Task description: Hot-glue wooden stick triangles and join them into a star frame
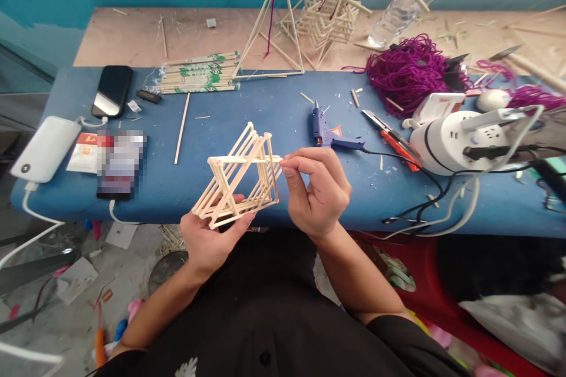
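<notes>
Over the front of the blue table, my left hand point(216, 241) grips a frame of thin wooden sticks point(236, 188) from below, thumb along its lower edge. The frame is box-like, with slanting sticks joined at the corners. My right hand point(318, 191) is closed in a pinch at the frame's upper right corner; whether it holds the corner itself or something small there is hidden by the fingers. A blue glue gun point(331, 132) lies just beyond my right hand. One loose stick point(181, 129) rests on the table to the left of the frame.
Behind stand a larger stick structure point(287, 17) with purple yarn, wrapped chopsticks point(198, 73) and a tilted plastic bottle point(393, 17). To the right are a purple yarn heap point(407, 73), a utility knife point(393, 141) and a white power strip point(455, 141) with cables. Phones and a power bank point(46, 147) lie left.
</notes>
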Available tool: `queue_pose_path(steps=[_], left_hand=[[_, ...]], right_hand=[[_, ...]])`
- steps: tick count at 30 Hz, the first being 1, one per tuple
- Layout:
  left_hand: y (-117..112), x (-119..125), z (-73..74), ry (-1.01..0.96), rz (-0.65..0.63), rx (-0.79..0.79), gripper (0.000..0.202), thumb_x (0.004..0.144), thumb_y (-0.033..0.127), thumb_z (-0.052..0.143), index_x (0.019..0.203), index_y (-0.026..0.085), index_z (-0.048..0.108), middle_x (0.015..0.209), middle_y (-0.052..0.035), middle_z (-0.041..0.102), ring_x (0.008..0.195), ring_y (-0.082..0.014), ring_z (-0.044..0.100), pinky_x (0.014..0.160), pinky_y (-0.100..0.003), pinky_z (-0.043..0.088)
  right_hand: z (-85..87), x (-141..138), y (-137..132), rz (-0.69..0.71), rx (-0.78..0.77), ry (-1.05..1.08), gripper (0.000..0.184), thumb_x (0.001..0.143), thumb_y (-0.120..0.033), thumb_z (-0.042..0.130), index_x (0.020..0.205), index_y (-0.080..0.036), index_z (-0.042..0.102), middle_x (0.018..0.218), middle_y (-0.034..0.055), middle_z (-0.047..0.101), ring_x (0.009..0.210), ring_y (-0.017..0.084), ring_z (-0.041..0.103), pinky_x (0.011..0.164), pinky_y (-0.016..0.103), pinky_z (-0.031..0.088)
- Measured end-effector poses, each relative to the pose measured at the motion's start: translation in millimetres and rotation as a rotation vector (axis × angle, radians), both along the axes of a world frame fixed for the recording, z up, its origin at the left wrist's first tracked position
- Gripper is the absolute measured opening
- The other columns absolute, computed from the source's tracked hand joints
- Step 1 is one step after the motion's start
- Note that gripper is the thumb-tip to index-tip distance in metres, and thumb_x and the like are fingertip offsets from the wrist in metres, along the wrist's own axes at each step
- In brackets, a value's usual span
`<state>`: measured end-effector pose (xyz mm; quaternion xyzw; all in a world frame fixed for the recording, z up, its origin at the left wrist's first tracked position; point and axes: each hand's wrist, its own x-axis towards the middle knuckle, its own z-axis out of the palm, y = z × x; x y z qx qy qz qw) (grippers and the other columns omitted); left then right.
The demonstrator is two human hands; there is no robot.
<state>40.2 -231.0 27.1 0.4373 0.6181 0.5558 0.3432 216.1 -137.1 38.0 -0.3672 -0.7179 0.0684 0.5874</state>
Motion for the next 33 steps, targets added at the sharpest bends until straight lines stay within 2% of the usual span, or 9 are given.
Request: queue_pose_path(steps=[3, 8, 10, 14, 17, 20, 27, 33], left_hand=[[-0.2, 0.4, 1.0, -0.009, 0.003, 0.014, 0.037, 0.074, 0.024, 0.097, 0.107, 0.015, 0.084, 0.093, -0.0083, 0.088, 0.078, -0.0275, 0.086, 0.076, -0.033, 0.075], [-1.4, -2.8, 2.0, 0.039, -0.033, -0.004, 0.028, 0.076, 0.025, 0.097, 0.100, 0.016, 0.086, 0.093, -0.0083, 0.088, 0.079, -0.0275, 0.086, 0.078, -0.034, 0.075], [-1.7, -3.6, 2.0, 0.036, -0.039, -0.002, 0.027, 0.076, 0.024, 0.097, 0.100, 0.017, 0.087, 0.093, -0.0080, 0.088, 0.078, -0.0269, 0.086, 0.077, -0.033, 0.075], [-2.1, -4.2, 1.9, 0.011, -0.046, -0.004, 0.028, 0.076, 0.024, 0.097, 0.100, 0.016, 0.087, 0.094, -0.0082, 0.088, 0.079, -0.0264, 0.086, 0.080, -0.033, 0.074], [-3.1, -4.6, 1.2, 0.006, -0.060, -0.023, 0.029, 0.077, 0.025, 0.097, 0.102, 0.016, 0.087, 0.095, -0.0089, 0.088, 0.081, -0.0268, 0.087, 0.082, -0.033, 0.074], [-4.4, -4.4, 0.3, 0.002, -0.057, -0.039, 0.029, 0.077, 0.027, 0.097, 0.101, 0.016, 0.086, 0.095, -0.0095, 0.088, 0.081, -0.0276, 0.087, 0.082, -0.034, 0.074], [-5.7, -2.3, 0.2, -0.042, -0.041, -0.066, 0.029, 0.077, 0.028, 0.098, 0.101, 0.015, 0.087, 0.096, -0.0101, 0.088, 0.083, -0.0284, 0.087, 0.086, -0.036, 0.074], [-5.7, -3.6, -1.0, -0.010, -0.075, -0.040, 0.028, 0.077, 0.025, 0.098, 0.102, 0.016, 0.087, 0.095, -0.0091, 0.088, 0.081, -0.0272, 0.087, 0.083, -0.033, 0.074]], right_hand=[[0.9, 1.8, -0.1, 0.002, 0.014, -0.011, 0.014, 0.104, -0.011, 0.062, 0.098, -0.021, 0.068, 0.092, 0.0047, 0.071, 0.082, 0.018, 0.068, 0.073, 0.035, 0.057], [0.6, 3.7, -1.2, 0.054, -0.025, -0.024, 0.025, 0.110, -0.018, 0.052, 0.086, -0.023, 0.052, 0.077, 0.0012, 0.057, 0.072, 0.017, 0.055, 0.066, 0.033, 0.047], [0.5, 3.8, -1.5, 0.055, -0.006, -0.026, 0.026, 0.111, -0.021, 0.051, 0.085, -0.023, 0.051, 0.076, 0.0005, 0.055, 0.072, 0.017, 0.054, 0.067, 0.034, 0.046], [1.8, 1.7, -0.7, 0.053, 0.013, -0.074, 0.008, 0.104, -0.015, 0.064, 0.100, -0.022, 0.062, 0.087, 0.0028, 0.065, 0.082, 0.018, 0.065, 0.071, 0.033, 0.054], [2.0, -0.6, -0.6, 0.036, 0.038, -0.083, 0.021, 0.096, -0.005, 0.073, 0.109, -0.022, 0.070, 0.094, 0.0035, 0.072, 0.083, 0.017, 0.071, 0.070, 0.032, 0.059], [0.4, -1.7, -1.4, 0.012, 0.059, -0.080, 0.030, 0.094, 0.001, 0.071, 0.112, -0.024, 0.074, 0.095, 0.0032, 0.075, 0.083, 0.017, 0.073, 0.072, 0.031, 0.062], [-6.0, -1.4, -1.5, -0.007, 0.032, -0.160, 0.033, 0.093, -0.011, 0.079, 0.123, -0.023, 0.075, 0.102, 0.0069, 0.076, 0.088, 0.020, 0.075, 0.074, 0.035, 0.066], [-9.2, -4.3, -0.5, -0.066, 0.105, -0.215, 0.036, 0.091, -0.005, 0.078, 0.121, -0.023, 0.075, 0.100, 0.0061, 0.075, 0.082, 0.017, 0.071, 0.070, 0.030, 0.062]])
